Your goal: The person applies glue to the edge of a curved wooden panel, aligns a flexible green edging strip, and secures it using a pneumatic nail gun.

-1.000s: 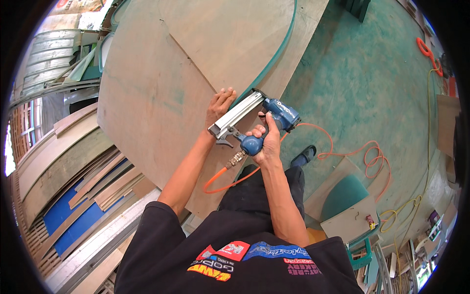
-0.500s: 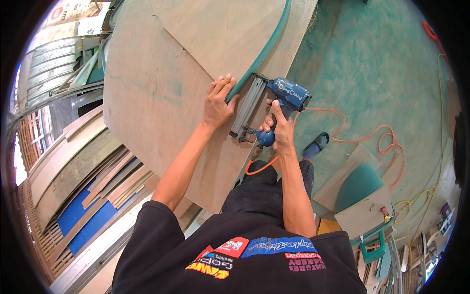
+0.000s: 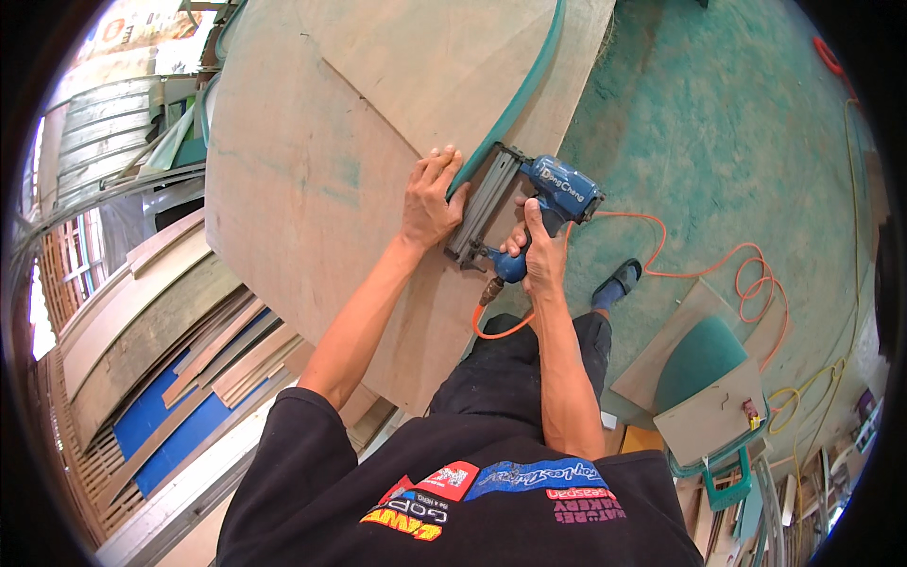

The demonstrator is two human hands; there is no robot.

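Grey ribbed metal sheets (image 3: 99, 132) at far left on my feed, bright gaps in the wall beside them. Below: stacked long brown boards (image 3: 156, 331), bent by the lens, and a flat blue sheet (image 3: 151, 444) under loose offcuts. Pale metal beam (image 3: 203, 458) runs between that pile and me.

Centre is a big pale plywood worktop (image 3: 274, 180), green smudges on it. Thinner straight-edged plywood panel (image 3: 425, 76) lies on top. Narrow green curved strip (image 3: 520, 99) follows its right side; far end leaves my view at the top.

Left hand (image 3: 433, 200): mostly closed, strip's near end nipped between fingers and thumb. Just right of it, the blue nail gun with grey magazine (image 3: 564, 189) is over the worktop, nose next to the strip; can't tell if touching. Right hand (image 3: 539, 248): wrapped round the gun's grip. I can't make out the trigger finger. The gun body blocks my view of the worktop edge.

Right: green-stained floor (image 3: 690, 142). Thin orange hose (image 3: 704, 272) loops across it past a dark sandal (image 3: 619, 282). Dark green rounded panel (image 3: 701, 364) next, partly covered by a light board (image 3: 709, 406) with a small red item (image 3: 751, 413) on it. Under that, green plastic piece with an opening (image 3: 729, 487); can't confirm it's a container or see contents.
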